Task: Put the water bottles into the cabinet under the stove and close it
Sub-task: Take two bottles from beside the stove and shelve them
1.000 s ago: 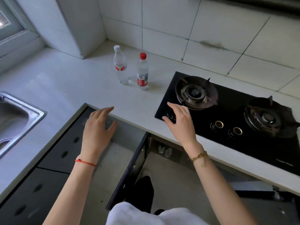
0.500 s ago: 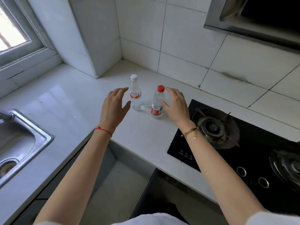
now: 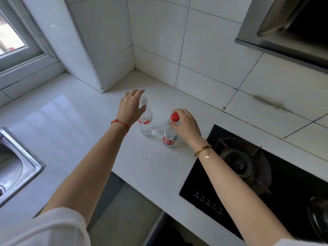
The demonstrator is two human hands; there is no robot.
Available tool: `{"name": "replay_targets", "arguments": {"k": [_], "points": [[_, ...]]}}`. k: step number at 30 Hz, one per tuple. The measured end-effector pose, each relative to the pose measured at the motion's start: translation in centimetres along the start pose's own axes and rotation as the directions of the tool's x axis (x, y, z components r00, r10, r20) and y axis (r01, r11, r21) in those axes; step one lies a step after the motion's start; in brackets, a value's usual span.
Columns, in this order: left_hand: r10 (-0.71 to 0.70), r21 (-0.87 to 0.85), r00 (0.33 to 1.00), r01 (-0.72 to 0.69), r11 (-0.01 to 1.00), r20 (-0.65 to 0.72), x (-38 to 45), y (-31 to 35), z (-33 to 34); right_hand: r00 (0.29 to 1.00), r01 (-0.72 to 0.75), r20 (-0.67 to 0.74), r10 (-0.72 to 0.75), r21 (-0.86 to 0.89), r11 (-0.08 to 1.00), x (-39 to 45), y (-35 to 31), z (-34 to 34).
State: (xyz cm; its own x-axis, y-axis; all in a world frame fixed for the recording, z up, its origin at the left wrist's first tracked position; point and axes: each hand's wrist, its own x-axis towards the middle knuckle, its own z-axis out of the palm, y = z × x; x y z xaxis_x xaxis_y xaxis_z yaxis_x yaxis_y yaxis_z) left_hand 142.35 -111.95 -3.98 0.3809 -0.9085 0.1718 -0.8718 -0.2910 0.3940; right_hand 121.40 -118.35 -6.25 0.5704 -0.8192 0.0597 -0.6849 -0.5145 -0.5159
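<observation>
Two clear water bottles stand upright on the white countertop [image 3: 74, 132], near the tiled corner. The red-capped bottle [image 3: 169, 137] has a red and blue label; my right hand [image 3: 186, 126] wraps its upper part just under the cap. The other bottle [image 3: 145, 125], with a red and white label, stands to its left. My left hand [image 3: 131, 107] is around its neck with the fingers still spread, hiding the cap. A dark edge of the open cabinet under the stove [image 3: 159, 226] shows at the bottom.
A black gas stove [image 3: 248, 189] with burners lies to the right of the bottles. A steel sink [image 3: 19, 167] sits at the left edge. A range hood [image 3: 284, 29] hangs at the upper right, and a window [image 3: 16, 38] is at the upper left.
Both hands reached forward from near the counter's front edge to the bottles. The right hand closed on the red-capped bottle; the left came up against the other. The view tilted upward.
</observation>
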Motion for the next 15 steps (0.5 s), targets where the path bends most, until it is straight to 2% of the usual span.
{"name": "replay_targets", "arguments": {"k": [10,15], "points": [[-0.057,-0.100,0.997,0.062,0.993,0.053,0.3,0.5,0.5,0.997,-0.005,-0.074,0.014,0.131,0.991,-1.4,0.3,0.3],[-0.006,-0.143,1.000,0.005,0.990,-0.007,-3.5,1.6,0.1,0.985,0.003,-0.172,0.024,0.157,0.988,-4.7,0.3,-0.1]]}}
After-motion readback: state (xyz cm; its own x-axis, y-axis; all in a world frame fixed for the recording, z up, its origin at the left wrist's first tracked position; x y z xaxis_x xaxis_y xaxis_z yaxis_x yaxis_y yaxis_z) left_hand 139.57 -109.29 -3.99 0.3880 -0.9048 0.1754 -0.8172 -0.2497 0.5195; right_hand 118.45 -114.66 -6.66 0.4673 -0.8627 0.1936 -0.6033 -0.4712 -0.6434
